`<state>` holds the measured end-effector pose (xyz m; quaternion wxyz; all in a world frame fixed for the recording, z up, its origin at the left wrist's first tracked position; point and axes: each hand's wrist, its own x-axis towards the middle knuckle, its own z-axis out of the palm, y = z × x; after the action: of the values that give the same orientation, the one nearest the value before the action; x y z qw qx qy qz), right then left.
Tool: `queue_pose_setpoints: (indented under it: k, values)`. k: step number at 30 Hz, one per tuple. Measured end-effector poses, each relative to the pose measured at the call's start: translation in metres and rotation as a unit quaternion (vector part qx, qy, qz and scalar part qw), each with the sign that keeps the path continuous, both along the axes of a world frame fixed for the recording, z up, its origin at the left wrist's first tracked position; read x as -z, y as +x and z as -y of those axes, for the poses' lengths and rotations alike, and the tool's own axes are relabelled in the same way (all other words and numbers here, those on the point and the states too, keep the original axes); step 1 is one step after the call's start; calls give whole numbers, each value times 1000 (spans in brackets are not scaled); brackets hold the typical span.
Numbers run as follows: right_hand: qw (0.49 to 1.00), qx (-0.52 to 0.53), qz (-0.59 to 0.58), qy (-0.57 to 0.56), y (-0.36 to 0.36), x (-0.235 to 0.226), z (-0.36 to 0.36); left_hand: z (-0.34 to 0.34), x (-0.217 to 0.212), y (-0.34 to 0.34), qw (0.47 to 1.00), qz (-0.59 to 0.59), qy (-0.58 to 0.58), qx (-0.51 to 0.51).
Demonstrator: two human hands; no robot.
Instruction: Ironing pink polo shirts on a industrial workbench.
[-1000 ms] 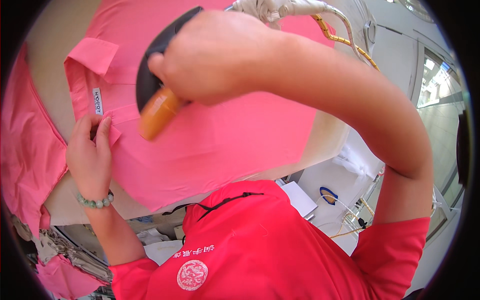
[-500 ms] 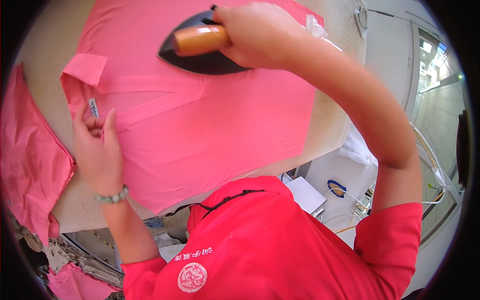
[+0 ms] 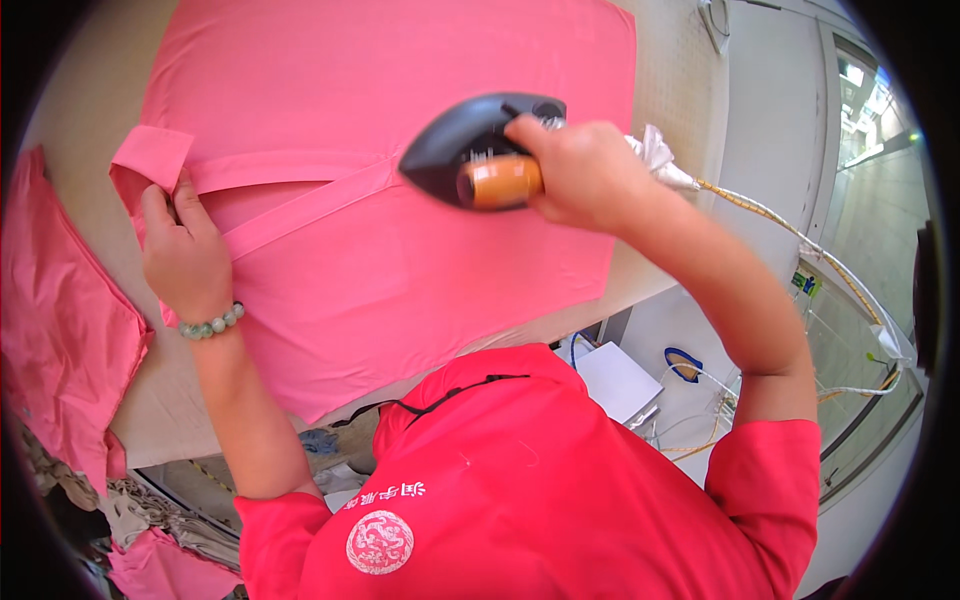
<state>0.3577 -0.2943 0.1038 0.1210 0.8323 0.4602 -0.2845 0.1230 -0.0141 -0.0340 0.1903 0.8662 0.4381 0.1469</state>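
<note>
Pressing step: pink shirt (image 3: 400, 250) lies flat on the ironing board (image 3: 670, 120), collar end at left, and the iron (image 3: 475, 150) sits on the chest just right of the button strip (image 3: 300, 205). Right hand (image 3: 585, 170) is wrapped tight around the iron's orange handle (image 3: 500, 182). Left hand (image 3: 185, 255) lies flat, fingers together, pinning the collar (image 3: 150, 160). My read: the next pass needs the fabric kept taut under that hand, with the iron well clear of the fingers.
</note>
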Motion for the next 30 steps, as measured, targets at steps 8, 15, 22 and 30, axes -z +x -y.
queue_pose_setpoints:
  k: [8,15,22,30]
  values:
    - [969,118,-202,-81,-83,-5,-27,-6,-6,-1,1000,11,14,19]
    - [946,116,-282,111,-147,10,-81,-11,-7,3,998,31,-4,62]
    - [947,137,-274,-97,-107,-9,-48,-14,-16,-4,997,22,-71,30]
    - [965,240,-56,86,-49,6,9,-9,-13,-2,997,57,-61,4]
